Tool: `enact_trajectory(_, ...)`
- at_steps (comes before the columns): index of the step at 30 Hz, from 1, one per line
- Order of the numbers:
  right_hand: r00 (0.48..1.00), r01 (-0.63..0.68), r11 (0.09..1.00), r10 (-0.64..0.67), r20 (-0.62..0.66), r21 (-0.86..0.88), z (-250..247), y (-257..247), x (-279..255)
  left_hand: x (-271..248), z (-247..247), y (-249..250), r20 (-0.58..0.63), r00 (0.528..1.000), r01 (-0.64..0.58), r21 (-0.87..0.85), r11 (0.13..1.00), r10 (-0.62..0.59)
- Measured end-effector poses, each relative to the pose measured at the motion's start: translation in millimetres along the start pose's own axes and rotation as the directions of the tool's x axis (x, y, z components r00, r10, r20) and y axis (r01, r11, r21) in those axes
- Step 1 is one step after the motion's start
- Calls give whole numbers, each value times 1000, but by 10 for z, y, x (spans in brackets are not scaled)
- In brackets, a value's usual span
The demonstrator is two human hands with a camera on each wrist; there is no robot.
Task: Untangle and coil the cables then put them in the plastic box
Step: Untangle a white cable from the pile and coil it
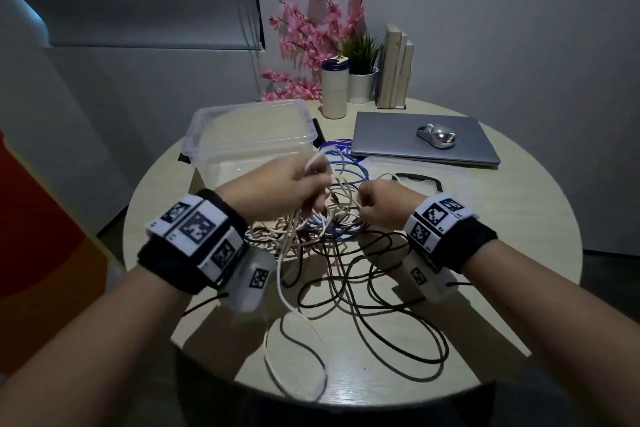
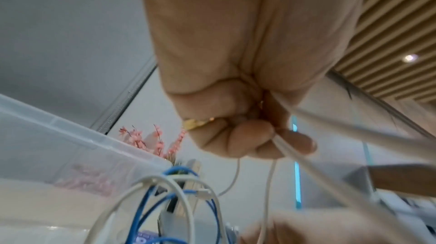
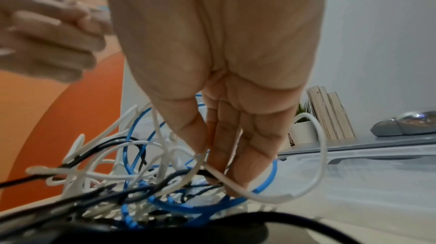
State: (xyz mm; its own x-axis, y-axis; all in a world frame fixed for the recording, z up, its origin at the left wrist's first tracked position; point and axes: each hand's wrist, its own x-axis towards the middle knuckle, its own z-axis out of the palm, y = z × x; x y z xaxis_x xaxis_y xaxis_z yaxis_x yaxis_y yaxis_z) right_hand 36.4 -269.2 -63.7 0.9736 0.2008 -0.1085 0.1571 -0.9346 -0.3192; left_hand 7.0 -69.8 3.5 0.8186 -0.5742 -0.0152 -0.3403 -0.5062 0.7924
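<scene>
Holding both hands raised over the round table [image 1: 485, 270], the person works above the tangle of cables [image 1: 332, 229], which lies in the middle of the table. The left hand [image 1: 277, 191] has its fingers curled around strands of white cable [image 2: 292, 151], a gold ring [image 2: 195, 123] showing on one finger. The right hand [image 1: 381, 204] points its fingers down and pinches another white cable [image 3: 226, 181] between thumb and fingertips, just above the heap of blue, black and white loops. The plastic box [image 1: 214, 135] stands open behind the left hand, near the closed laptop [image 1: 388, 139].
</scene>
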Motion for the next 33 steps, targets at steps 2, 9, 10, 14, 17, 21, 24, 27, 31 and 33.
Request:
enact_trajectory(2, 1000, 0, 1000, 0, -2, 3, 17, -3, 5, -21, -125, 36, -115, 992, -69, -149, 986, 52)
enact_trajectory(9, 1000, -27, 994, 28, -5, 103, -76, -32, 5, -3, -360, 47, -438, 893, -233, -244, 941, 107)
enact_trajectory(10, 998, -17, 980, 27, -51, 196, -137, -67, 16, 3, -358, 15, -447, 891, -207, -236, 949, 83)
enact_trajectory(14, 971, 108, 569, 114, -209, 815, -431, -312, -39, 10, -320, -140, -426, 904, -87, -257, 962, -32)
enact_trajectory(17, 976, 174, 260, 84, -201, 950, -536, -404, -97, 7, -300, -250, -434, 894, 1, -248, 969, -112)
enact_trajectory(21, 978, 184, -45, -87, -188, 982, -588, -400, -161, 7, -339, -386, -524, 822, 117, -227, 967, -222)
enact_trajectory(24, 970, 181, -91, -148, -193, 979, -607, -454, -214, -30, -358, -427, -618, 755, 141, -177, 974, -221)
enact_trajectory(27, 971, 207, 0, -125, -206, 978, -577, -512, -213, -23, -360, -443, -651, 747, 142, -44, 989, -137)
enact_trajectory(31, 985, 119, 174, -146, -94, 978, -510, -492, -177, -2, -363, -498, -653, 746, 208, 40, 977, -132)
enact_trajectory(33, 986, 36, 357, -163, 25, 934, -460, -492, -189, -11, -360, -511, -658, 741, 227, 55, 972, -135)
